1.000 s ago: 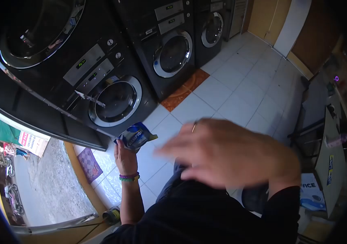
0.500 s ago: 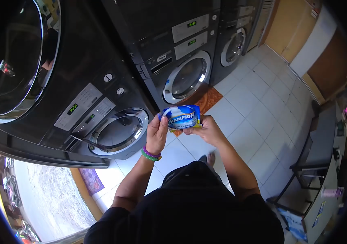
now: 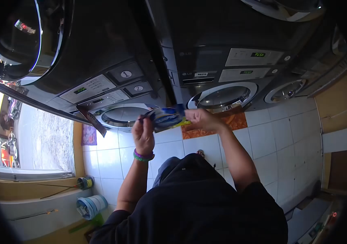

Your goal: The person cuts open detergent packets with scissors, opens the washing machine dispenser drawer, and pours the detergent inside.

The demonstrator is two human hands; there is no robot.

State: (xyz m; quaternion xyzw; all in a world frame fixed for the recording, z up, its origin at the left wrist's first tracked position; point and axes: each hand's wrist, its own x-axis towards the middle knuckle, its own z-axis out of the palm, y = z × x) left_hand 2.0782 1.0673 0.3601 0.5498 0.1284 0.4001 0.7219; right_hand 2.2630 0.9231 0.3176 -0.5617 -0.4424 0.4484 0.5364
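Both of my hands hold a blue-and-white Champion detergent packet (image 3: 167, 118) with a yellow edge, in front of my chest; it is smeared by motion. My left hand (image 3: 144, 136), with purple and green bracelets, pinches its left end. My right hand (image 3: 202, 120) has its fingers closed at the right end. Beyond the packet stands a dark left machine with a lower round door (image 3: 124, 116) and a control panel (image 3: 94, 91). A dark narrow panel (image 3: 91, 120) juts out from its front. Whether the packet is torn open cannot be made out.
Another dark LG machine with a round door (image 3: 222, 97) stands to the right, an orange mat (image 3: 234, 124) before it. A purple mat (image 3: 89, 135) lies left, near a blue-white bucket (image 3: 91, 206) and a small can (image 3: 85, 182). White tiles (image 3: 263, 142) cover the floor.
The view has swung, bringing the machines level and the buckets by the left wall into sight. The packet has tilted and blurred, and both hands still hold it.
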